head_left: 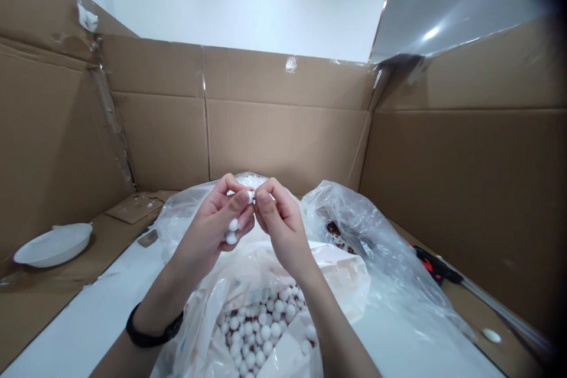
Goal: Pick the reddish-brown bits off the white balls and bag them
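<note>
My left hand (221, 212) pinches a small white ball (250, 196) between thumb and forefinger. Two more white balls (232, 231) are tucked against its curled fingers. My right hand (281, 221) meets it fingertip to fingertip, its thumb and forefinger closed on something tiny and dark at the ball's side, too small to name. Below both hands, an open plastic bag (239, 274) holds many white balls (266, 331), with some reddish-brown bits among them.
Clear plastic bags (354, 218) spread behind and to the right, one with a brown-and-white patterned item (339, 236) inside. A white dish (55, 245) stands at left. A black-and-orange tool (436, 266) and a white disc (491, 335) lie at right. Cardboard walls (283, 130) enclose the table.
</note>
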Available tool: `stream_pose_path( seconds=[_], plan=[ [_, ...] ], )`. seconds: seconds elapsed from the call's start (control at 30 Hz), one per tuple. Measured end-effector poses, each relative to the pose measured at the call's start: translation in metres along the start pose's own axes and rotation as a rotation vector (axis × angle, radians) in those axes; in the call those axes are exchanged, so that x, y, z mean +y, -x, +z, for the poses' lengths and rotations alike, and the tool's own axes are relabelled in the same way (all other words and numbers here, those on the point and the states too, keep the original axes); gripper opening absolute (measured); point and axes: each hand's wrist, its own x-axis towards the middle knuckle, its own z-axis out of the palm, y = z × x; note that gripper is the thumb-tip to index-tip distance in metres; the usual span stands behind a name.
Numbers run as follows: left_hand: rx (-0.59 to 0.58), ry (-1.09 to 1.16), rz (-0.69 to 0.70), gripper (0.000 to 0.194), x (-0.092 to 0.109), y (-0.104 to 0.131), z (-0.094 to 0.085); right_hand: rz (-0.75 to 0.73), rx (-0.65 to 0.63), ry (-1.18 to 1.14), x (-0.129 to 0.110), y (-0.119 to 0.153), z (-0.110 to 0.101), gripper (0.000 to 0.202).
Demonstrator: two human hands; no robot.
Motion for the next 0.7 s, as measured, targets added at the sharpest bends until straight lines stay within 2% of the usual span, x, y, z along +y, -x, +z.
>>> stream_pose_path(
  seconds=[0.27, 0.47, 0.7],
  plan=[
    [0.074, -0.189, 0.145, 0.025, -0.007, -0.002, -0.004, 0.073, -0.046, -0.091, 0.007, 0.0, 0.0, 0.026],
    [0.085, -0.208, 0.134, 0.028, -0.008, -0.002, -0.003, 0.171, -0.118, -0.11, 0.007, -0.005, -0.008, 0.026],
    [0.107, -0.19, 0.145, 0.027, -0.009, -0.002, 0.005, 0.153, -0.117, -0.113, 0.005, -0.005, -0.007, 0.027]
  ],
)
